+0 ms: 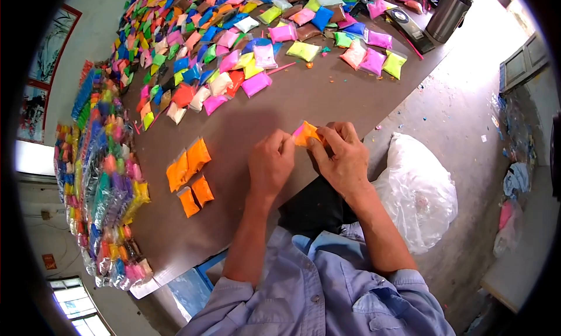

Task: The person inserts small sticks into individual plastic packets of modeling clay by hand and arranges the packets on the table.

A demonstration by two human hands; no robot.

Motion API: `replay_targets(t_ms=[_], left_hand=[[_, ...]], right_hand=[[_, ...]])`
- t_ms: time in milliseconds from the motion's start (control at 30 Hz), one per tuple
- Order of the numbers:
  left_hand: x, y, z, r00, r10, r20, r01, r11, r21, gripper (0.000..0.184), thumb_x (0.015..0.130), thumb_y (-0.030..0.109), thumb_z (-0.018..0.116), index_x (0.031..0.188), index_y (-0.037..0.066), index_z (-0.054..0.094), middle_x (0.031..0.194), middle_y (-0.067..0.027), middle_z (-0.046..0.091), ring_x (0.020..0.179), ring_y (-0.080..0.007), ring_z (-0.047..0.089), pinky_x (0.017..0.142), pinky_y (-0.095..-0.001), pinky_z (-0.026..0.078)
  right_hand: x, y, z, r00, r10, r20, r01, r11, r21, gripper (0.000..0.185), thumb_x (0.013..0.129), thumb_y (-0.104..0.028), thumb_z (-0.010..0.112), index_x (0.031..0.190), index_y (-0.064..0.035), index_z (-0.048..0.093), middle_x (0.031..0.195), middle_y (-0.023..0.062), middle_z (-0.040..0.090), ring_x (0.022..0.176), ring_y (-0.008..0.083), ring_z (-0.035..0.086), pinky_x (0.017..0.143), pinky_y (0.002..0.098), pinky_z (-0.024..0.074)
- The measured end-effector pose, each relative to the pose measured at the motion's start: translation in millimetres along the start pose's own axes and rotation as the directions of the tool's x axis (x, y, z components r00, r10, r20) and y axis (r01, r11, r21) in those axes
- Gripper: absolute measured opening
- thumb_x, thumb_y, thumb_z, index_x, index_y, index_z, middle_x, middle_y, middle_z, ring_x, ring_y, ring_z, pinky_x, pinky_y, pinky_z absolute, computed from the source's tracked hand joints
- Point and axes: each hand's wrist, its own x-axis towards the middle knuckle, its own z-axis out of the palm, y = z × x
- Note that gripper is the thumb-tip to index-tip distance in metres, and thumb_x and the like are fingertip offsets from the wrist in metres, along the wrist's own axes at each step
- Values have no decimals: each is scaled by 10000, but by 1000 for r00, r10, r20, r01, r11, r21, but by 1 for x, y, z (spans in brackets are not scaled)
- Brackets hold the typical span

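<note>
Over the near part of the brown table, my right hand (345, 163) pinches a small orange packet (305, 135) between thumb and fingers. A bright pink strip (298, 130) shows at the packet's left end. My left hand (272, 160) is closed just left of it, fingertips pressed together close to that end. Whether they grip the packet's clear edge or the pink strip, I cannot tell. Several filled orange packets (197, 155) lie on the table left of my left hand, two of them in a smaller pair (203, 190) nearer me.
Many coloured packets (257, 85) cover the far side of the brown table (245, 117). Bundled bags of packets (108, 184) are heaped along the left edge. A steel flask (450, 13) stands at the far right. A white plastic bag (418, 193) sits right of my right arm.
</note>
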Motion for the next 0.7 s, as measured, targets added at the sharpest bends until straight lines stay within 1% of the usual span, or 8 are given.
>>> replay_targets(t_ms=[100,200,300,367,433,567,633,700], left_hand=[[10,-6,-5,996,-90,-9,90,996,-25,139,984,90,745,920,-18,685,684,-108,632,602,-133,576,576,-338,472],[10,-8,-11,1000,16,-21,-16,1000,-17,149,993,100,742,921,-19,688,686,-105,640,612,-136,587,587,-332,481],[-6,23,-15,998,-65,11,66,990,-121,161,1005,111,735,919,-18,692,700,-98,651,619,-143,594,594,-323,487],[-14,20,-10,1000,-25,9,26,992,-126,175,1011,124,741,915,-12,691,706,-95,655,621,-146,598,597,-319,492],[-13,14,-7,998,-62,17,63,996,-62,161,998,134,732,905,11,683,791,-168,708,714,-344,707,649,-419,541],[0,-2,-13,997,-80,-19,81,995,53,155,991,121,738,900,12,676,803,-169,709,716,-350,701,644,-418,538],[3,-6,-15,999,-12,-32,13,1000,20,177,1017,131,748,924,-11,697,697,-69,646,606,-119,565,571,-321,469],[1,-2,-17,996,-89,-19,88,995,-42,177,1021,137,747,938,-14,704,695,-48,635,619,-102,558,576,-309,469]], right_hand=[[-1,0,1,1000,-5,-9,4,1000,-23,228,878,-172,819,1084,-87,772,1016,88,647,816,289,704,696,393,569],[-2,0,-1,999,-27,-25,27,999,-22,225,875,-171,821,1075,-82,769,1014,90,645,820,290,704,694,393,567],[-2,2,1,999,-29,-40,29,1000,-2,227,867,-169,829,1064,-77,766,999,91,646,804,292,698,683,393,565],[-1,0,0,999,-31,-42,30,1000,-8,241,862,-171,845,1071,-71,780,984,89,653,785,270,696,683,375,570],[0,0,-1,999,-34,-42,33,999,-16,254,857,-172,861,1078,-65,794,970,87,660,766,249,695,683,357,575],[0,4,-1,999,-51,-17,51,998,-24,274,845,-172,871,1091,-78,793,975,88,659,754,243,688,671,351,568],[0,3,-3,998,-60,-6,60,998,-26,289,843,-174,875,1103,-83,789,982,87,656,752,240,685,667,348,566],[3,1,-5,999,-53,9,53,999,-9,319,840,-174,879,1131,-91,778,1009,78,649,748,232,683,659,346,564]])
